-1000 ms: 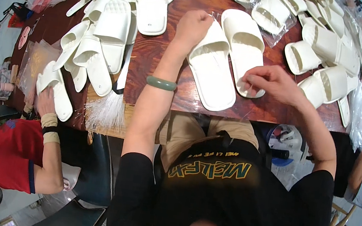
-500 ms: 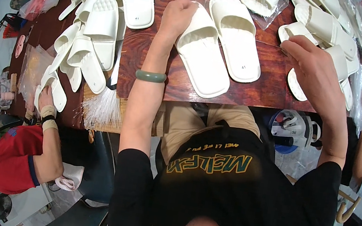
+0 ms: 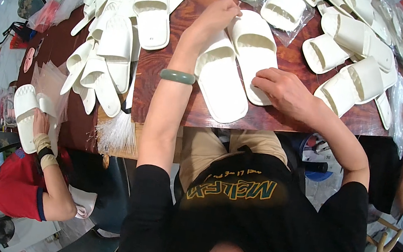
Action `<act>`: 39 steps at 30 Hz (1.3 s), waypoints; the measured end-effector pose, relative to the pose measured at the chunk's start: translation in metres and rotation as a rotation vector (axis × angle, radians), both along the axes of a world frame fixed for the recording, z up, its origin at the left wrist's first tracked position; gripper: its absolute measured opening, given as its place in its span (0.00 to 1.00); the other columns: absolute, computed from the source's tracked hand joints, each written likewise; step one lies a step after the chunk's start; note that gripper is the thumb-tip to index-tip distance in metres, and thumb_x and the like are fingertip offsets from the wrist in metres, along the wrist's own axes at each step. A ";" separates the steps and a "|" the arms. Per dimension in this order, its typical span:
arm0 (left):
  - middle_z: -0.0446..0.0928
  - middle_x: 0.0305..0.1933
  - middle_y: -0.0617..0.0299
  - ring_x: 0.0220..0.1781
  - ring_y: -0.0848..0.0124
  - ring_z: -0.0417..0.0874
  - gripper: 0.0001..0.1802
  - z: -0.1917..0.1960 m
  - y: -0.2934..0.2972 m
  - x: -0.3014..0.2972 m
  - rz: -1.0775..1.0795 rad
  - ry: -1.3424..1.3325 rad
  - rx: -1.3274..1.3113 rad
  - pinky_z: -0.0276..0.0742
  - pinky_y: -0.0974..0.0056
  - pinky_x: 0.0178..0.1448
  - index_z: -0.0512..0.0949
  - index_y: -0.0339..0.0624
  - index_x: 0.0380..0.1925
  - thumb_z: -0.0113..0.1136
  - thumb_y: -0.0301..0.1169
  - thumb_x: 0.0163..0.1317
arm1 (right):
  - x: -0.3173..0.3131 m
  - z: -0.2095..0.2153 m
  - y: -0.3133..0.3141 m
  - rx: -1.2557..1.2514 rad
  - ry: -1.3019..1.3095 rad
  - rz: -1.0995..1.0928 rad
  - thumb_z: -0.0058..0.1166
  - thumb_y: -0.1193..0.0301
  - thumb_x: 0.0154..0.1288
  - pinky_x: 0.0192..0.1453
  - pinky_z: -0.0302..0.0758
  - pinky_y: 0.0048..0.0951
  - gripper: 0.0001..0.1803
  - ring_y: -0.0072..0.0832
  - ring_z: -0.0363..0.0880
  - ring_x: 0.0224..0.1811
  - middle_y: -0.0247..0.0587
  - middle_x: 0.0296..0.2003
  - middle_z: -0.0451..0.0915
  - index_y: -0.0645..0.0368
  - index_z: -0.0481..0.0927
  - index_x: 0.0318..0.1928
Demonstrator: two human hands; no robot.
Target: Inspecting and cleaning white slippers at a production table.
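Note:
A pair of white slide slippers lies side by side on the reddish wooden table (image 3: 163,104), heels toward me. My left hand (image 3: 218,16) is closed at the toe ends, over the left slipper (image 3: 224,95) and beside the tip of the right slipper (image 3: 253,27). Whatever its fingertips pinch there is too small to make out. At the heel of the right slipper, my right hand (image 3: 285,92) has bent fingers gripping the outer edge, with the thumb mostly hidden. A green bangle circles my left wrist.
Many white slippers are piled at the left (image 3: 113,34) and right (image 3: 353,36); some lie in clear plastic bags (image 3: 289,27). White strands (image 3: 117,134) hang at the table's left corner. A co-worker in red (image 3: 20,185) holds a slipper (image 3: 26,113) at far left.
My right hand has come left and down from the right-hand pile to the right slipper's heel. My left hand has shifted slightly right along the toes. The co-worker has lifted a slipper.

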State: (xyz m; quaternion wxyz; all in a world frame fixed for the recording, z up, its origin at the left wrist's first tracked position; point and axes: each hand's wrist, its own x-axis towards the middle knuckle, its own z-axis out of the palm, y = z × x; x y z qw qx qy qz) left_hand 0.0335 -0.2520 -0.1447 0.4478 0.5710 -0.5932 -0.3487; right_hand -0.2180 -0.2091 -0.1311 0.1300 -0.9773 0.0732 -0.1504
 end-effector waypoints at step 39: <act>0.77 0.25 0.54 0.25 0.71 0.80 0.08 -0.007 0.007 0.006 0.338 0.169 -0.197 0.74 0.67 0.29 0.75 0.29 0.29 0.51 0.25 0.61 | 0.112 0.004 -0.073 0.100 -0.502 -0.359 0.59 0.70 0.55 0.34 0.75 0.33 0.12 0.39 0.79 0.28 0.46 0.29 0.80 0.62 0.78 0.39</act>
